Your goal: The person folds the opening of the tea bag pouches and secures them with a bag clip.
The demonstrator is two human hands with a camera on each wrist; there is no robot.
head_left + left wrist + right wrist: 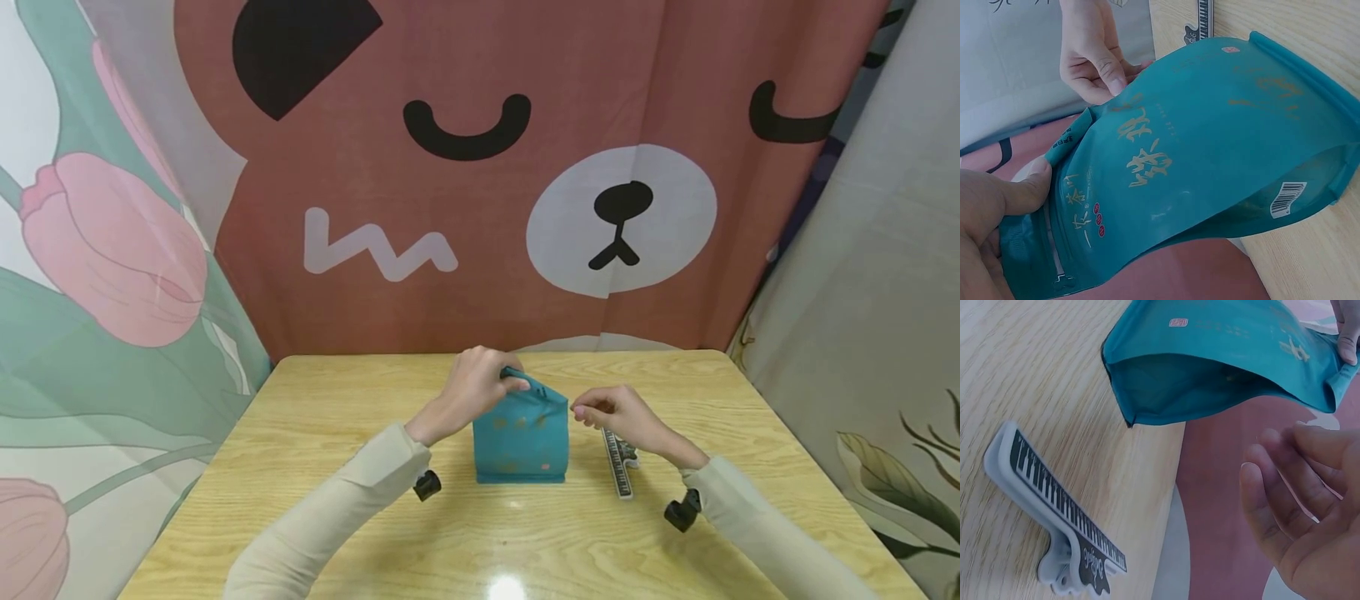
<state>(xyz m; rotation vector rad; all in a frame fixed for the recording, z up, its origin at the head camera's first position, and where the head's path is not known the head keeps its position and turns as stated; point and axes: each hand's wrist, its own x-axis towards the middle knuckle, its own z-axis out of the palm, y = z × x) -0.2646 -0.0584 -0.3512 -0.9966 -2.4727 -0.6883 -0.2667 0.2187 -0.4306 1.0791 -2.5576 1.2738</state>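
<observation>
A teal stand-up pouch [521, 442] with gold lettering stands on the table, its side gusset and a barcode showing in the left wrist view. My left hand [482, 379] grips its top, the thumb [1034, 184] lying on the folded-over edge near a zip strip [1055, 250]. Just off the pouch's upper right corner is my right hand [618, 412], its fingers [1272, 519] loosely bent with nothing between them. Below that hand lies a white clip [1063, 506] with a piano-key pattern, partly hidden by the hand in the head view.
The wooden table [337, 500] ends at a hanging cloth [375, 317] with a bear print along its back edge. More printed cloth [847, 333] hangs at the right, and a flowered one [112, 250] at the left.
</observation>
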